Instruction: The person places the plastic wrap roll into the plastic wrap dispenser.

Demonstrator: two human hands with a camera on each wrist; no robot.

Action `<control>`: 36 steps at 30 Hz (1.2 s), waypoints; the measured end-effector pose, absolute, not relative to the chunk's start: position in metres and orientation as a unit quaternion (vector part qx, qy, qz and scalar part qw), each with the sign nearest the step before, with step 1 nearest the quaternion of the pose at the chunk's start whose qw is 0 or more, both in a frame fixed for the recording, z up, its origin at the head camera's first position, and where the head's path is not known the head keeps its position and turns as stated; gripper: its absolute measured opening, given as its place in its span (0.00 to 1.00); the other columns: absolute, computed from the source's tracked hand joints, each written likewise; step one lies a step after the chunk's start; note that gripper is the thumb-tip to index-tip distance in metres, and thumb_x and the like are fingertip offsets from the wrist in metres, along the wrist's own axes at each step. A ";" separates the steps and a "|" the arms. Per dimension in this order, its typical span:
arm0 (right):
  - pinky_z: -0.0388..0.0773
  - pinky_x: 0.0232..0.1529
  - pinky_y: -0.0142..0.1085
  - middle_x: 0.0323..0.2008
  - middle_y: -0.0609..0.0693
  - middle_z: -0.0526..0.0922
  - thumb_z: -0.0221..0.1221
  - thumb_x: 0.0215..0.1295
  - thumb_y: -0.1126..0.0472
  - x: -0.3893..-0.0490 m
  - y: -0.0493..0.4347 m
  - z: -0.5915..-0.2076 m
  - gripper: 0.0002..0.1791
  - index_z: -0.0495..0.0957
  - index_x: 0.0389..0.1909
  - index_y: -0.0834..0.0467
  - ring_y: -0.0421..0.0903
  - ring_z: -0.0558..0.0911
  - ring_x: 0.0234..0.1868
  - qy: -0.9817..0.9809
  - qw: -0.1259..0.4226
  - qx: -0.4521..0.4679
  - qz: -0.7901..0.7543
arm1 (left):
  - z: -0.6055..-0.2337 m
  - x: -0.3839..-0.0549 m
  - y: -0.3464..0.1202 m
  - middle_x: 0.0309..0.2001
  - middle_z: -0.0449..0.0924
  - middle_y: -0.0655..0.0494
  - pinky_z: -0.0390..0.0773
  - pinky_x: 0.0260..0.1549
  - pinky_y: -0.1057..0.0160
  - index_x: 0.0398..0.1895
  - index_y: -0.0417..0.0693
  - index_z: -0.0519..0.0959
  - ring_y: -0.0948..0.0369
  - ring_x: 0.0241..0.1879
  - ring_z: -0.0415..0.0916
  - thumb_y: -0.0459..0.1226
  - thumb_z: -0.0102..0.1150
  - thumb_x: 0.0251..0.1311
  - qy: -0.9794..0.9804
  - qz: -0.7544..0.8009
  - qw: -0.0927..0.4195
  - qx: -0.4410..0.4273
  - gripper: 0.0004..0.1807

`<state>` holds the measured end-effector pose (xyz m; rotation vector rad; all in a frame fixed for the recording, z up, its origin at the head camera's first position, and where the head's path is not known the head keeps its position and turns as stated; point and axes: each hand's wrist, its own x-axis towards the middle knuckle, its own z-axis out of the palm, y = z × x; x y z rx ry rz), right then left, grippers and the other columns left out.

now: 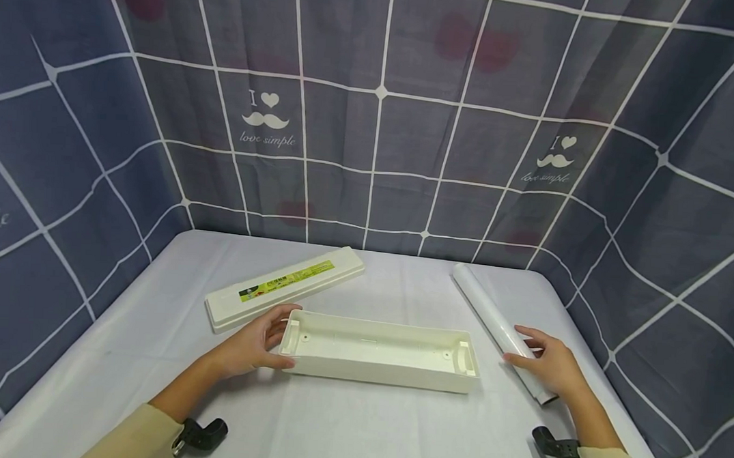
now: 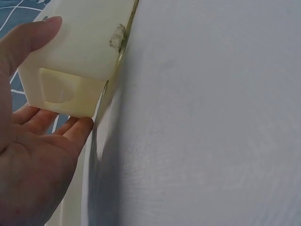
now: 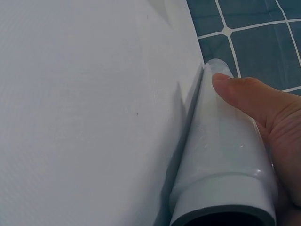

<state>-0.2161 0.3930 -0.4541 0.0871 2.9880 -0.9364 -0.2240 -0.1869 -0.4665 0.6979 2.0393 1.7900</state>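
Note:
An open, cream-coloured plastic wrap dispenser box (image 1: 379,374) sits lengthwise in the middle of the table. My left hand (image 1: 257,344) grips its left end, thumb on the front wall and fingers round the end and back. In the left wrist view the thumb lies on the box wall (image 2: 80,47), with fingertips at the lower edge of its end. On the right, a roll of cling film (image 1: 486,309) lies slantwise on the cloth. My right hand (image 1: 548,363) holds its near part, the thumb across the film (image 3: 221,136) and the other fingers along the far side.
Behind the box, at the left, lies its long lid (image 1: 341,261) with a yellow-green label. A white cloth covers the table (image 1: 358,433). Dark checked curtains (image 1: 341,118) rise at the back and both sides.

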 end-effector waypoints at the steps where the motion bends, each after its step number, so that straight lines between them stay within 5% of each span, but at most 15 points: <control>1: 0.85 0.38 0.44 0.56 0.72 0.81 0.74 0.55 0.40 -0.216 0.393 -0.455 0.50 0.68 0.73 0.61 0.61 0.84 0.50 0.954 0.003 0.029 -0.298 | -0.466 -0.224 -0.187 0.74 0.59 0.36 0.75 0.62 0.72 0.78 0.39 0.53 0.39 0.74 0.57 0.23 0.77 0.46 0.717 0.630 0.169 0.246 0.56; 17: 0.82 0.37 0.38 0.55 0.72 0.82 0.75 0.54 0.42 -0.217 0.391 -0.455 0.48 0.71 0.70 0.66 0.62 0.84 0.51 0.956 -0.015 0.037 -0.291 | -0.467 -0.223 -0.184 0.73 0.60 0.36 0.72 0.63 0.77 0.77 0.38 0.53 0.37 0.75 0.57 0.27 0.79 0.47 0.721 0.622 0.167 0.256 0.56; 36: 0.78 0.34 0.28 0.53 0.65 0.86 0.77 0.52 0.44 -0.213 0.395 -0.461 0.44 0.76 0.65 0.65 0.41 0.81 0.41 0.948 -0.049 0.027 -0.313 | -0.465 -0.225 -0.185 0.73 0.61 0.35 0.71 0.64 0.78 0.76 0.38 0.54 0.37 0.73 0.59 0.28 0.78 0.48 0.726 0.609 0.172 0.270 0.54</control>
